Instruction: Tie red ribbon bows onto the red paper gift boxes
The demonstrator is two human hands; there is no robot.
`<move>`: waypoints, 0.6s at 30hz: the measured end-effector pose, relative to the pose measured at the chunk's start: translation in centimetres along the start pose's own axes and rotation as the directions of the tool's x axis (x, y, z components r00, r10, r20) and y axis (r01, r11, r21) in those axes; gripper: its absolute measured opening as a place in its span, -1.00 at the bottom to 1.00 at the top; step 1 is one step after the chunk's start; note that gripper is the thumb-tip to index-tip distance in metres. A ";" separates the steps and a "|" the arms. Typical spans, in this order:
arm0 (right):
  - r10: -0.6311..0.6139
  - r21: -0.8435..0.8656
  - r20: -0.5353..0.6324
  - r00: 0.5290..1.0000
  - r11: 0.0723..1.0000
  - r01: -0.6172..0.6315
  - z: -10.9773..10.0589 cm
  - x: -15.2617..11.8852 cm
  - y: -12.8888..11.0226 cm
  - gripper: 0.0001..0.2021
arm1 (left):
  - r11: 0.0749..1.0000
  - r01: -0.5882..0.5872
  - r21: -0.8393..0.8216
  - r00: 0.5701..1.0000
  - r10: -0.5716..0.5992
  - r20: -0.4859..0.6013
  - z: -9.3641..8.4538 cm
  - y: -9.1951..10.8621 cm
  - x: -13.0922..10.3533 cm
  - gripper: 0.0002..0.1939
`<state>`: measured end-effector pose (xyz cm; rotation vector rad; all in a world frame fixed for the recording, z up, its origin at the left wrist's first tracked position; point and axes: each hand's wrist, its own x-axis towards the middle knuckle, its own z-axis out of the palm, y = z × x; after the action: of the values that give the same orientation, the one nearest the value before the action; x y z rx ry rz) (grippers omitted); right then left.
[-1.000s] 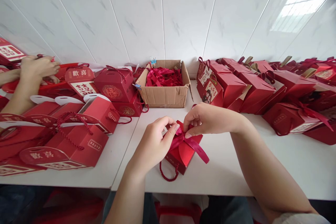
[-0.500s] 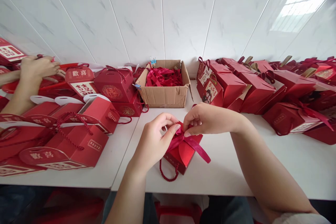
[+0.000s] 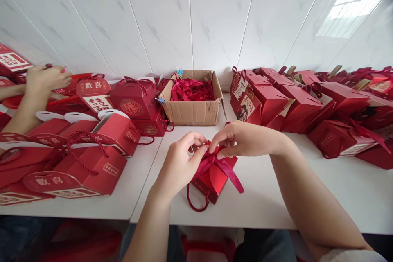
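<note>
A red gift box (image 3: 211, 186) with a twisted cord handle (image 3: 197, 208) lies on the white table in front of me. Across its top runs a dark pink satin ribbon (image 3: 229, 170), one tail hanging over the near right side. My left hand (image 3: 186, 155) pinches the ribbon at the middle of the box between thumb and fingers. From the right, my right hand (image 3: 238, 141) grips the ribbon beside it, thumb low and index finger reaching toward the left fingertips. My fingers hide the ribbon's crossing in part.
Behind the gift box stands a cardboard box (image 3: 190, 114) of loose ribbons (image 3: 192, 90). Red boxes (image 3: 89, 172) crowd the left, and more red boxes (image 3: 297, 102) line the right. A co-worker's hand (image 3: 46, 80) is at far left by a red basket (image 3: 66, 104). A tiled wall (image 3: 156, 20) rises behind.
My right index finger has stretched out toward the left fingertips. The ribbon's hanging tail has shifted slightly left. The gift box stays in place.
</note>
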<state>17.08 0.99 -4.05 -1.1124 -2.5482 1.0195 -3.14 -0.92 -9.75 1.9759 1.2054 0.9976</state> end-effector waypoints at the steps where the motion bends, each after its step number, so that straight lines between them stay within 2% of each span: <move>1: -0.003 0.001 0.014 1.000 1.000 0.003 0.0 0.0 0.0 -0.77 | 1.000 0.000 0.001 1.000 0.000 -0.002 0.0 0.0 0.0 -0.93; 8: -0.003 0.037 0.088 0.996 0.999 0.000 0.0 -0.2 0.0 -0.75 | 1.000 0.017 -0.014 1.000 -0.017 0.004 -0.2 -0.3 0.1 -0.91; 13: -0.033 0.065 0.130 0.991 0.998 0.025 0.0 -0.3 0.2 -0.71 | 0.999 0.036 0.006 0.998 -0.036 -0.044 -0.6 -0.7 0.2 -0.91; 18: -0.053 0.077 0.122 0.991 0.996 0.044 0.0 -0.3 0.2 -0.72 | 0.999 0.031 0.022 0.999 -0.031 0.016 -0.8 -0.6 0.2 -0.91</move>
<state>17.42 0.87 -4.15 -0.9928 -2.5941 1.1952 -3.99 -0.46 -9.75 1.9729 1.2390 0.9546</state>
